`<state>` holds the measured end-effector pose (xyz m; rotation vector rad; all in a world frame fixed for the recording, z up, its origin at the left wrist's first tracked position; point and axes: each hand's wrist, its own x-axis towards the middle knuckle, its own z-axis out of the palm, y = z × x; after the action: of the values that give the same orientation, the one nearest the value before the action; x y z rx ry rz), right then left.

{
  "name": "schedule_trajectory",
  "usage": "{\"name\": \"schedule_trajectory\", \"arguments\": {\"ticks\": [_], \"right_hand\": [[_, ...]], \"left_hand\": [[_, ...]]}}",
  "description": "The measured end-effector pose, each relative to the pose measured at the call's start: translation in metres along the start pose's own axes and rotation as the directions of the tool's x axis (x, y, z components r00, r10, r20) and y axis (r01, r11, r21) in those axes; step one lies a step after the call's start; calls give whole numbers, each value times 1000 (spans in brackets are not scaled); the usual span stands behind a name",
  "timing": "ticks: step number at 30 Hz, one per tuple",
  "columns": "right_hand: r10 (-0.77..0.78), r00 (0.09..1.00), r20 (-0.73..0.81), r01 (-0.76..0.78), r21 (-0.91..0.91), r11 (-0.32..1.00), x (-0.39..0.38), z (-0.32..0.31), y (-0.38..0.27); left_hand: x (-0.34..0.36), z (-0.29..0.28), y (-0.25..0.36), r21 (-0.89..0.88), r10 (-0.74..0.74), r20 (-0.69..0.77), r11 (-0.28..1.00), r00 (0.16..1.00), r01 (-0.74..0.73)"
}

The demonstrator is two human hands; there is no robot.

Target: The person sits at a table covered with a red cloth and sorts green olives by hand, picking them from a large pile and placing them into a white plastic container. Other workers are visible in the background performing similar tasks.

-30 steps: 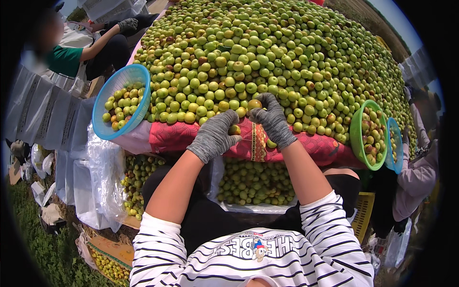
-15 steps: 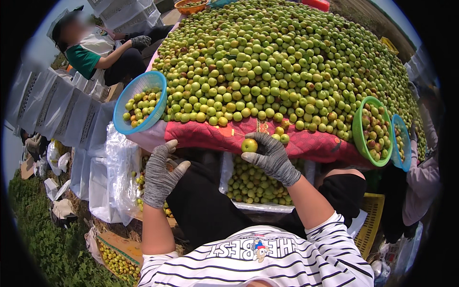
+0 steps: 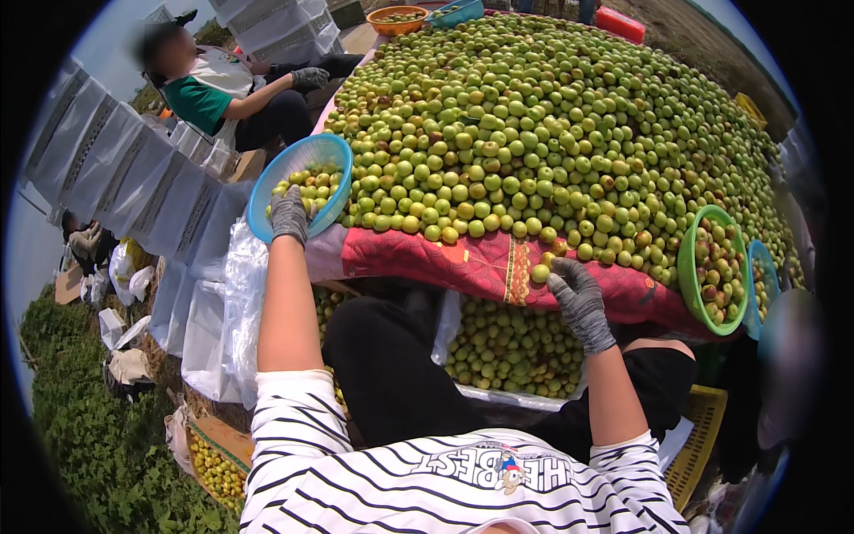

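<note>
My left hand (image 3: 290, 216), in a grey knit glove, reaches over the near rim of a light blue basket (image 3: 258, 182). Its fingers stretch in among the fruit there, and I see nothing held in them; their tips are partly hidden. At the table's near edge my right hand (image 3: 578, 294), gloved alike, pinches a small round yellow-green jujube (image 3: 540, 273) between thumb and fingertips. Other jujubes lie right beside it on the red patterned cloth (image 3: 400, 253). A broad heap of green jujubes (image 3: 534, 142), some with brown patches, covers the table beyond.
A green basket (image 3: 685, 267) of browner fruit stands at the right, with a blue basket (image 3: 767, 276) alongside. Below the table edge, a lined crate (image 3: 511, 398) of jujubes sits between my legs. Lined crates (image 3: 116, 160) stack up at the left, near a seated person (image 3: 236, 98).
My left hand has moved up and forward from above my lap to the blue basket. My right hand has shifted right along the cloth. The view has turned slightly.
</note>
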<state>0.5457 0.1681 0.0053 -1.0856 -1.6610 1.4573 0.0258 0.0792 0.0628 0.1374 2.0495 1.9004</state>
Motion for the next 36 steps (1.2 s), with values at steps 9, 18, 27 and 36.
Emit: {"name": "schedule_trajectory", "arguments": {"ticks": [9, 18, 27, 36], "right_hand": [[-409, 801, -437, 15, -669, 743, 60, -5, 83], [26, 846, -532, 159, 299, 941, 94, 19, 81], [152, 963, -224, 100, 816, 569, 107, 11, 66], [198, 954, -225, -41, 556, 830, 75, 24, 59]], "left_hand": [[-167, 110, -49, 263, 318, 787, 603, 529, -754], [-286, 201, -126, 346, 9, 923, 421, 385, -839], [-251, 239, -132, 194, 16, 949, 759, 316, -621], [-249, 227, -121, 150, -108, 988, 813, 108, -563]]}}
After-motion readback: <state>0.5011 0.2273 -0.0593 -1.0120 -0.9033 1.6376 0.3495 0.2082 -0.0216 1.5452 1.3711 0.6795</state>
